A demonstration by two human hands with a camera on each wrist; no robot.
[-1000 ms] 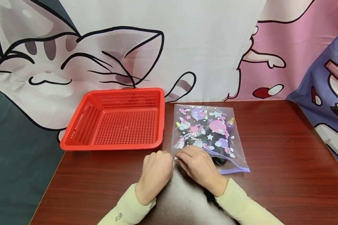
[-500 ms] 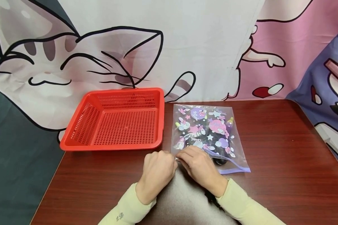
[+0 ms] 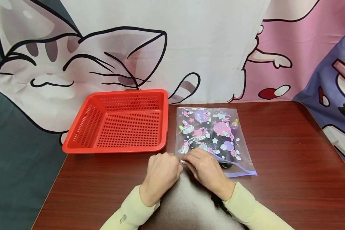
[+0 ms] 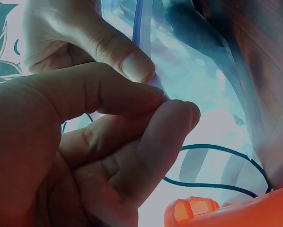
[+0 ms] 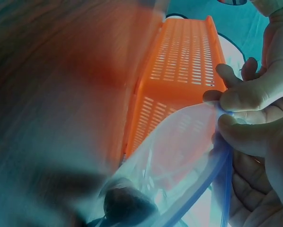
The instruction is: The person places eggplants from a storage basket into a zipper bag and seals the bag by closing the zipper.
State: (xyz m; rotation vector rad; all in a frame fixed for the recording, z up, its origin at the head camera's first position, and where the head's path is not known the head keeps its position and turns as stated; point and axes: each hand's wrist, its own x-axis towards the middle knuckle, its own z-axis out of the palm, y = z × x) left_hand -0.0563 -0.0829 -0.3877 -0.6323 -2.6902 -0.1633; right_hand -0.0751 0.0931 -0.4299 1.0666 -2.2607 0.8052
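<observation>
A clear zip bag (image 3: 201, 127) printed with pink, purple and white figures lies on the table, dark items inside it. My left hand (image 3: 163, 172) pinches the bag's left corner at the opening between thumb and curled fingers. Close beside it, my right hand (image 3: 205, 167) pinches the purple zip strip (image 5: 222, 161) near the same corner. Toward the right end the strip (image 3: 241, 173) stands apart, leaving the mouth gaping. A rounded dark item (image 5: 125, 203) shows inside the bag in the right wrist view; its kind cannot be told.
A red perforated plastic basket (image 3: 129, 127) stands left of the bag on the brown wooden table (image 3: 293, 153). Behind the table hangs a cloth (image 3: 212, 48) with cartoon cats. A greyish-white patch (image 3: 189, 204) lies at the front, between the forearms.
Both hands have shifted slightly to the right along the bag's edge, still pinching its left corner. The bag and basket stay almost where they were.
</observation>
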